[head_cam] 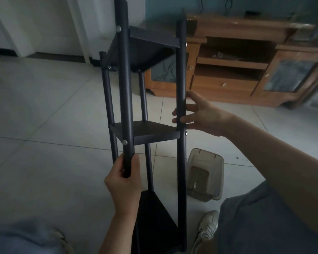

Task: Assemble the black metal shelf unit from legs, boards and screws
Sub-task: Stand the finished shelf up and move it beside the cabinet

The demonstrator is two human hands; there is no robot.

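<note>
**Shelf unit held up between both hands**

Black shelf unit [147, 129] stands tilted above the tiled floor [44, 116], lower end near the person's legs, top end pointing away toward the wooden cabinet [237, 70]. Three boards visible: upper [145, 50], middle [151, 131], lowest [154, 213].

Left hand [124, 182] grips the bottom end of the near leg [126, 99], fingers and thumb curled round the tube, just below the middle board and its screw [125, 142].

Right hand [200, 116] holds the right leg [181, 79] just above the middle board, fingers wrapped behind the tube, tips showing on its left side.

Clear plastic bin [205, 175] on the floor just right of the unit. Sneaker [207, 226] beside the base.
</note>
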